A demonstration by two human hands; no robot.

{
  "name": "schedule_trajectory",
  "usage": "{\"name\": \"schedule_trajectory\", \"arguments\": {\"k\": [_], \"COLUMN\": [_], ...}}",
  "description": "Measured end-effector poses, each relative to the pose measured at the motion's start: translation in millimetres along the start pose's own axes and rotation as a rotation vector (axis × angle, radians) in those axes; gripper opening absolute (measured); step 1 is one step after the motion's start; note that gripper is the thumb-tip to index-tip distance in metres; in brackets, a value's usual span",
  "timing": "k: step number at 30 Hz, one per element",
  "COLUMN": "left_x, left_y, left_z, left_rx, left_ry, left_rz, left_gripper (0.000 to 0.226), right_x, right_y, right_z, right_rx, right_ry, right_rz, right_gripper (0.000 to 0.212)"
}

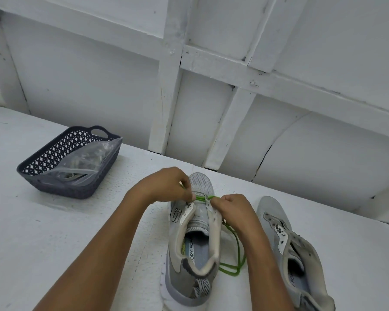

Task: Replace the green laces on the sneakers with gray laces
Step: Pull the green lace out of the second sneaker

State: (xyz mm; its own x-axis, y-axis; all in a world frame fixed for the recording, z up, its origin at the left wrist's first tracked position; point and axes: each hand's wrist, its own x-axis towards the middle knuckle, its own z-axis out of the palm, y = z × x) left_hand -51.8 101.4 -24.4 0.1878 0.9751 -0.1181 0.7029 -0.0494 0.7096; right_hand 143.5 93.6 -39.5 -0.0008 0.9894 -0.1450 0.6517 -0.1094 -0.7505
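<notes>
Two sneakers stand side by side on the white table (54, 232), toes pointing away from the person. The laced sneaker (177, 263) is in the middle, and the bare sneaker (299, 250) to its right shows empty eyelets. The green lace (201, 198) crosses only the eyelets nearest the toe; its free part falls down the right side of the laced sneaker and lies in loose loops on the table between the two shoes. The left hand (169, 185) pinches the lace at the left eyelet row, fingers curled tight on it, and the right hand (234, 209) pinches it at the right row in the same way. I judge the lace to be light, thin and soft, so it will slide out easily if pulled straight along the eyelet, but it can catch when the tip meets the hole at an angle. The best hold is close to the eyelet, or on the stiff tip. The shoe itself is light and may move, so one hand should steady it. A dark basket (32, 167) sits well apart on the left with a clear bag (90, 160) inside; probably the gray laces are in it, but I cannot tell for sure.
</notes>
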Motion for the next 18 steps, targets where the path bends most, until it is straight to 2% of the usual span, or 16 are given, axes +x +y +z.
{"name": "schedule_trajectory", "arguments": {"k": [4,7,9,13,16,18], "left_x": [2,-5,-9,-13,-14,-12], "left_y": [0,3,5,11,15,17], "left_z": [1,-4,-8,-17,-18,-19], "left_rx": [0.107,0.013,-0.177,-0.532,-0.940,-1.087], "left_ry": [-0.063,-0.140,-0.103,0.102,0.084,0.111], "left_rz": [-0.050,-0.011,0.032,0.140,0.188,0.131], "left_gripper": [0.025,0.022,0.019,0.023,0.028,0.028], "right_x": [0,0,0,-1,0,0], "right_y": [0,1,1,1,2,2], "right_z": [0,0,0,0,0,0], "right_rx": [-0.004,0.004,0.008,0.022,0.027,0.030], "right_ry": [0.003,0.003,0.004,0.006,0.009,0.008], "right_rz": [0.008,0.010,0.007,0.004,0.005,0.006], "right_gripper": [0.042,0.044,0.044,0.044,0.041,0.042]}}
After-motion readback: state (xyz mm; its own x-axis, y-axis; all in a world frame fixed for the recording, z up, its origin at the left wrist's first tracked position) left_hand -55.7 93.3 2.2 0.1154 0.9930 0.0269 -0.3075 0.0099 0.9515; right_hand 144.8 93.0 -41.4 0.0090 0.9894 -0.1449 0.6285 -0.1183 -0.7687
